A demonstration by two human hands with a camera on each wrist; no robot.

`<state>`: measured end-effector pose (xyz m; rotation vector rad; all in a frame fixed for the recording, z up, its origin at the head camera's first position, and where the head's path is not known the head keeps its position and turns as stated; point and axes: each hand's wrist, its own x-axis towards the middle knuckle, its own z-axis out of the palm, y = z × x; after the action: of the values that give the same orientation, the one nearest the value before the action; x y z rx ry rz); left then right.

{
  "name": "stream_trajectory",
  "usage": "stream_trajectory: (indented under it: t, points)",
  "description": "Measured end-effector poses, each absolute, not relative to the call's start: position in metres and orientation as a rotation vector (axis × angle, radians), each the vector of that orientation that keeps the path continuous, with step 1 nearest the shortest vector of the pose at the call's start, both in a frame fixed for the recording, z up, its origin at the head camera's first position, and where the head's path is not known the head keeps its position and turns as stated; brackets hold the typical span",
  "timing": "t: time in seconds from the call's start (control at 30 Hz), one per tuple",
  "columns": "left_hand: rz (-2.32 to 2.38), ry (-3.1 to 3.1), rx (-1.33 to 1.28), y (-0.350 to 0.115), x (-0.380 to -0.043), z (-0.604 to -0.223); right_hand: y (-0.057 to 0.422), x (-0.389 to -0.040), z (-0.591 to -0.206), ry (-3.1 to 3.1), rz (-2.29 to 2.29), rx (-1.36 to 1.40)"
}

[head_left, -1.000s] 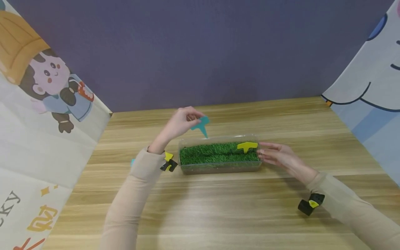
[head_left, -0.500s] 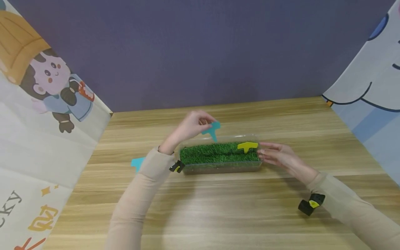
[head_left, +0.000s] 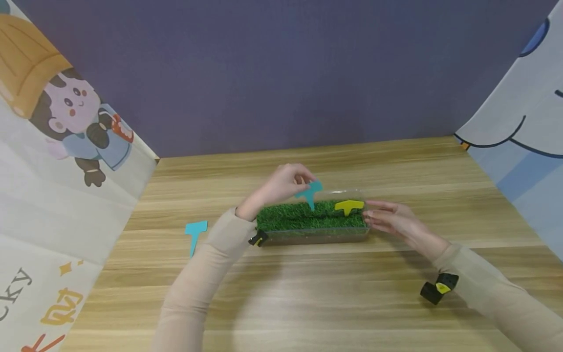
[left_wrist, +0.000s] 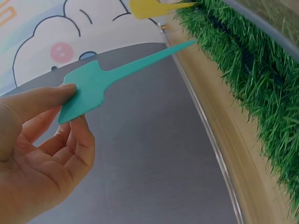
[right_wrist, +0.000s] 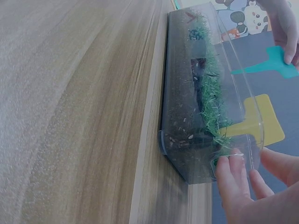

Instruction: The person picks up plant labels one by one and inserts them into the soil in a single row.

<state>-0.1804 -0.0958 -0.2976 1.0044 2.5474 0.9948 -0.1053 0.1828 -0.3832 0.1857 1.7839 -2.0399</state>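
My left hand (head_left: 286, 183) pinches a blue T-shaped plant label (head_left: 311, 195) by its wide head, between thumb and fingers. The label's pointed stem (left_wrist: 149, 59) aims down above the artificial grass (head_left: 286, 215). In the right wrist view a gap shows between the tip and the grass. The grass lies in a long clear plastic box (head_left: 316, 237) with dark soil-like filling (right_wrist: 180, 93). A yellow plant label (head_left: 349, 206) stands in the grass near the right end. My right hand (head_left: 393, 220) touches the box's right end with extended fingers (right_wrist: 227, 175).
Another blue plant label (head_left: 194, 234) lies flat on the wooden table (head_left: 334, 298) left of the box, beside my left sleeve. A dark panel (head_left: 286, 73) rises behind the table. Printed cartoon sheets (head_left: 53, 195) flank both sides.
My left hand has carried the blue label rightward and lower, from behind the box to over the grass. The label lying on the table has come into full view. My right hand stays put.
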Motion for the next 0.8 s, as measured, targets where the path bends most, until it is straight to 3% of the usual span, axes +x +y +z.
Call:
stream_trajectory:
  t: [0.8]
  points:
    - [0.861,2.516,1.082,-0.078,-0.178,-0.311,0.185,-0.106,-0.385,1.805,-2.028,0.168]
